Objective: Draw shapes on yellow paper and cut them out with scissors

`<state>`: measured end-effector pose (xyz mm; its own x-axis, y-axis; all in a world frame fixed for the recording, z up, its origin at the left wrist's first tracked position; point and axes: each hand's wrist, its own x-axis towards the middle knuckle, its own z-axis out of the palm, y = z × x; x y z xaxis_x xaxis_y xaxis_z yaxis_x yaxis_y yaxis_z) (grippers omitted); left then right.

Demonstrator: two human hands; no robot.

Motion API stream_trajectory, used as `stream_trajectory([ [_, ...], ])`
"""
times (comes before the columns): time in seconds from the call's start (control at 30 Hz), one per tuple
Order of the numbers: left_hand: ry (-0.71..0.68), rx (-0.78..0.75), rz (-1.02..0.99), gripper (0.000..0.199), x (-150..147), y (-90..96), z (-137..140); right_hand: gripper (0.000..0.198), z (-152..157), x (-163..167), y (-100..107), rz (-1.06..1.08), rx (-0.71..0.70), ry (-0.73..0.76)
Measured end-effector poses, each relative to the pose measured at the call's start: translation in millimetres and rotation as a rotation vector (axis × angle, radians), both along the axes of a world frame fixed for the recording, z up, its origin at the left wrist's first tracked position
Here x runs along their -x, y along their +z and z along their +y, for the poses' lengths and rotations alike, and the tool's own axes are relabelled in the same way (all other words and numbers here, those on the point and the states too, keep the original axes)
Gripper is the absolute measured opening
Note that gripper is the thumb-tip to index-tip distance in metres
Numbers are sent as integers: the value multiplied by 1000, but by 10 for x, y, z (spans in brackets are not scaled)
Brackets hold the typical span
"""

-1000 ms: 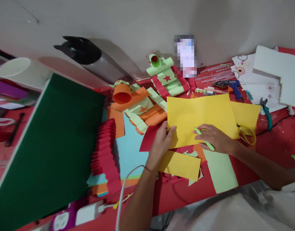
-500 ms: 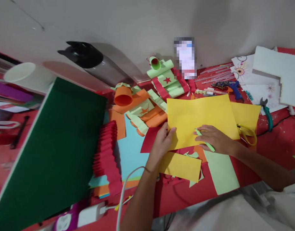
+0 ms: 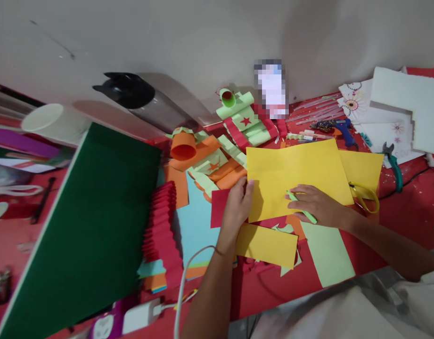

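A large sheet of yellow paper (image 3: 294, 165) lies in front of me, slightly curved along its top. My left hand (image 3: 238, 200) pinches its left edge, thumb on top and fingers at the border. Resting on the sheet's lower part, my right hand (image 3: 314, 205) has a slim lime-green pen (image 3: 301, 206) tucked between its fingers. Yellow-handled scissors (image 3: 367, 195) lie to the right of that hand, their blades partly hidden by the sheet. Below the sheet is a yellow paper strip (image 3: 268, 245), beside a pale green paper piece (image 3: 328, 254).
A dark green board (image 3: 85, 226) stands tilted at left, near red crepe paper (image 3: 163, 226). Behind are an orange paper figure (image 3: 213, 165), a green one (image 3: 247, 120), a phone (image 3: 272, 89) and a grey bottle (image 3: 160, 108). A glue gun (image 3: 339, 129) and pliers (image 3: 393, 165) lie right.
The view has shifted slightly, so objects at left appear farther right. My left thumb sits a little higher on the sheet's edge. My right hand and the pen are almost unmoved.
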<state>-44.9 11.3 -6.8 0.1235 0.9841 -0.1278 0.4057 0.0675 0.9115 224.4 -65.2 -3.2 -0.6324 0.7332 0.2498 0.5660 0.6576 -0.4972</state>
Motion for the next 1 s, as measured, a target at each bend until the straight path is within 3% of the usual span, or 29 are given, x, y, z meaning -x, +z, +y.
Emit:
stream_trajectory([
  [0.33, 0, -64, 103, 44, 19, 10, 32, 22, 5, 10, 19, 7, -6, 6],
  [0.6, -34, 159, -89, 44, -23, 15, -13, 22, 1, 2, 2, 4, -20, 16],
  [1.0, 20, 156, -177, 27, -24, 58, -9, 29, 1, -176, -68, -13, 7, 8],
])
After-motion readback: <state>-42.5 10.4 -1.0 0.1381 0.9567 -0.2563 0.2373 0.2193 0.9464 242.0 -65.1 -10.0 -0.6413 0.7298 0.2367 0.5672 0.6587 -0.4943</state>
